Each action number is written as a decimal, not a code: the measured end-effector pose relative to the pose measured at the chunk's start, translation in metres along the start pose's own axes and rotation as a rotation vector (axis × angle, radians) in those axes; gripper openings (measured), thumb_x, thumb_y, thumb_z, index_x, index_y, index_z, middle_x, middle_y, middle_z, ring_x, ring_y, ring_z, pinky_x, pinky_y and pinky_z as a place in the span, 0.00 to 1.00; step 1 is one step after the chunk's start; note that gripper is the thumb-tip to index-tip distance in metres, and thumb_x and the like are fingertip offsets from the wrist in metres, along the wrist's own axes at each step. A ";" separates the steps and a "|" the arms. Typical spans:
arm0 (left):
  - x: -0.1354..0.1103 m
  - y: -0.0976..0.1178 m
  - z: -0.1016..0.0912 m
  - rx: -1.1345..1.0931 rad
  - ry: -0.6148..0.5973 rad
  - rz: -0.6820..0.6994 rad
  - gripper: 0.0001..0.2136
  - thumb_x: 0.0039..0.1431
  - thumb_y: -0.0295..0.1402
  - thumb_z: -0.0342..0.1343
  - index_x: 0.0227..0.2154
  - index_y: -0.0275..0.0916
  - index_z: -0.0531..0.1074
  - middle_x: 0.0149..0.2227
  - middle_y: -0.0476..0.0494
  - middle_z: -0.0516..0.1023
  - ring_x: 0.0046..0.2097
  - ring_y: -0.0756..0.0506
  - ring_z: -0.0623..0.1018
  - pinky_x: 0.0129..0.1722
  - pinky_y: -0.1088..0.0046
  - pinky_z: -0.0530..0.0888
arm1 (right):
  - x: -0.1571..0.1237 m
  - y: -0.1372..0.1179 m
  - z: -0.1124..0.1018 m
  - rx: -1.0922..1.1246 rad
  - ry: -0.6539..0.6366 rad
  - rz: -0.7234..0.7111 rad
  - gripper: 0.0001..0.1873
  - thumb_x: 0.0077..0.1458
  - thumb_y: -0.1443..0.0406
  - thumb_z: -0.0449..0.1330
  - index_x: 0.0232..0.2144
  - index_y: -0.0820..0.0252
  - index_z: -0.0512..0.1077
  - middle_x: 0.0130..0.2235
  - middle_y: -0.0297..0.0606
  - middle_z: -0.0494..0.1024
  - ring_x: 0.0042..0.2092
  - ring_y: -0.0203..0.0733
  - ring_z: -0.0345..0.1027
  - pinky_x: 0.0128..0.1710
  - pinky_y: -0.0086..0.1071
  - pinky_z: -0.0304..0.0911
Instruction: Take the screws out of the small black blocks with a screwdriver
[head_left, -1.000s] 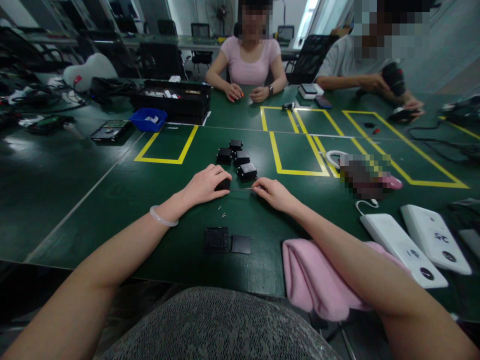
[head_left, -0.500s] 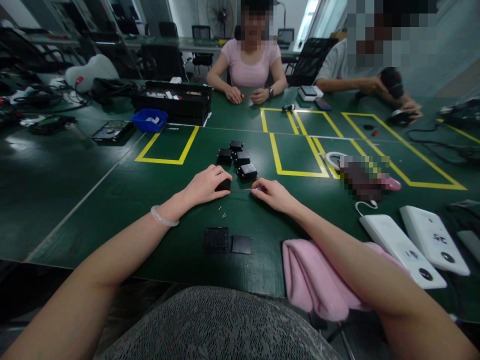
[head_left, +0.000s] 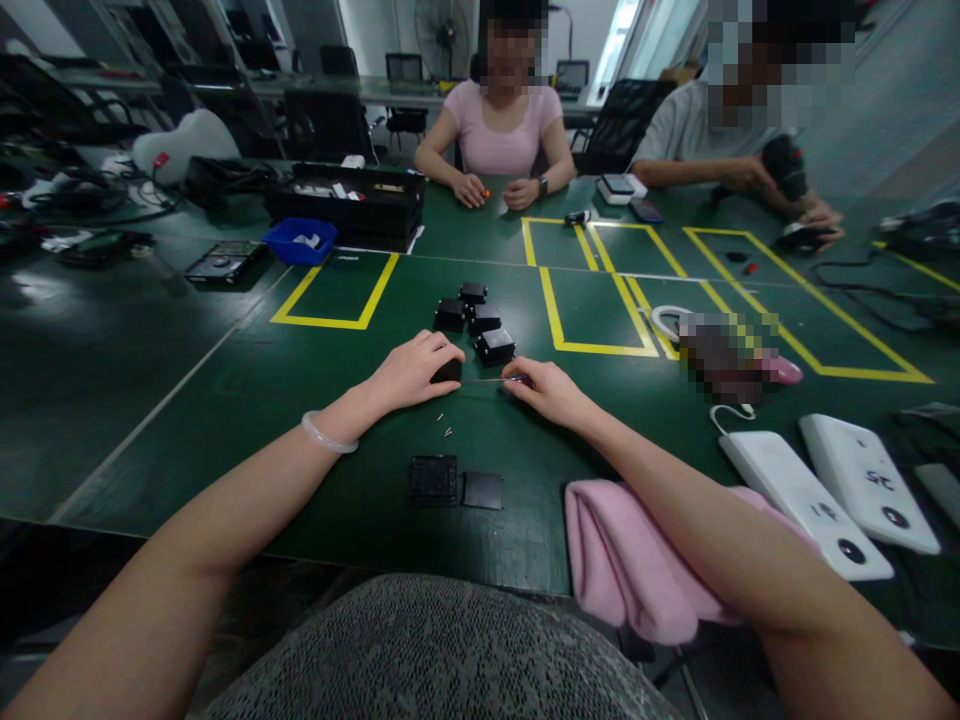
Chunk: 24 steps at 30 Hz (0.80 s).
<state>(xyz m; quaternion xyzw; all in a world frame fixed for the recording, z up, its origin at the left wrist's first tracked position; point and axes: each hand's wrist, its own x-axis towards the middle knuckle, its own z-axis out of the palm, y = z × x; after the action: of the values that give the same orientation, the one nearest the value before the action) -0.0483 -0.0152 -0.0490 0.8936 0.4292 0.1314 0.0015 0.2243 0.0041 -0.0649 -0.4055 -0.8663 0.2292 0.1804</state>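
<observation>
My left hand [head_left: 420, 368] is closed around a small black box [head_left: 448, 371] and steadies it on the green table. Pinched in the fingers of my right hand [head_left: 546, 386] is a screwdriver [head_left: 516, 379]; its thin shaft points left, and the tip meets the box's right side. Just beyond my hands sits a cluster of several similar black boxes [head_left: 495, 345]. Nearer to me lie a few tiny screws [head_left: 448, 432], an open black casing half [head_left: 433, 480] and a flat black cover [head_left: 482, 490].
A pink cloth [head_left: 630, 560] lies under my right forearm, beside two white power banks [head_left: 806, 500]. Farther left stand a blue bin [head_left: 300, 243] and a black tray box [head_left: 375, 215]. Across the table sit two people; one holds a power drill [head_left: 784, 168].
Hardly anything differs: both hands stay in place on the box and the screwdriver. The view has shifted very slightly.
</observation>
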 end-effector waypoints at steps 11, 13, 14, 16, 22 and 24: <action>0.000 0.000 -0.001 -0.005 0.004 0.007 0.14 0.65 0.37 0.59 0.50 0.40 0.71 0.49 0.38 0.75 0.51 0.39 0.72 0.45 0.63 0.74 | 0.005 -0.001 0.007 -0.073 0.046 0.010 0.09 0.63 0.64 0.56 0.36 0.58 0.76 0.35 0.39 0.78 0.34 0.40 0.67 0.36 0.31 0.57; 0.000 0.000 -0.001 -0.011 0.008 0.006 0.13 0.65 0.37 0.59 0.50 0.40 0.71 0.49 0.38 0.75 0.51 0.39 0.72 0.44 0.64 0.74 | 0.005 -0.003 0.008 -0.075 0.053 0.017 0.08 0.63 0.64 0.57 0.35 0.58 0.76 0.34 0.38 0.78 0.32 0.39 0.66 0.35 0.31 0.56; 0.000 0.000 -0.001 -0.014 0.009 0.004 0.14 0.64 0.37 0.59 0.50 0.40 0.71 0.49 0.38 0.75 0.51 0.39 0.72 0.44 0.64 0.74 | 0.005 -0.003 0.008 -0.074 0.051 0.023 0.08 0.62 0.64 0.57 0.35 0.58 0.76 0.34 0.38 0.78 0.32 0.39 0.66 0.34 0.30 0.55; 0.000 0.000 -0.001 -0.016 0.007 0.002 0.14 0.64 0.37 0.59 0.51 0.40 0.71 0.49 0.38 0.75 0.51 0.38 0.72 0.44 0.64 0.74 | 0.005 -0.005 0.009 -0.071 0.044 0.039 0.08 0.62 0.64 0.57 0.35 0.58 0.76 0.35 0.38 0.79 0.33 0.40 0.66 0.34 0.31 0.56; 0.001 0.000 0.000 -0.006 0.003 -0.003 0.15 0.64 0.36 0.60 0.50 0.38 0.71 0.49 0.38 0.74 0.51 0.38 0.72 0.44 0.63 0.74 | 0.010 -0.005 0.010 -0.099 0.005 0.042 0.12 0.66 0.63 0.54 0.36 0.59 0.77 0.39 0.42 0.79 0.39 0.43 0.70 0.39 0.33 0.59; 0.001 0.000 0.001 -0.002 0.008 0.005 0.15 0.64 0.36 0.60 0.50 0.39 0.71 0.49 0.38 0.74 0.51 0.38 0.72 0.45 0.63 0.74 | 0.012 -0.004 0.010 -0.115 -0.002 0.030 0.11 0.65 0.64 0.54 0.35 0.59 0.76 0.38 0.42 0.78 0.38 0.42 0.69 0.39 0.32 0.59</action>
<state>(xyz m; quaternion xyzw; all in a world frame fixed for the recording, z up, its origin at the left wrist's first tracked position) -0.0475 -0.0142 -0.0495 0.8941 0.4269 0.1355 0.0001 0.2099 0.0086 -0.0695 -0.4279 -0.8720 0.1822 0.1525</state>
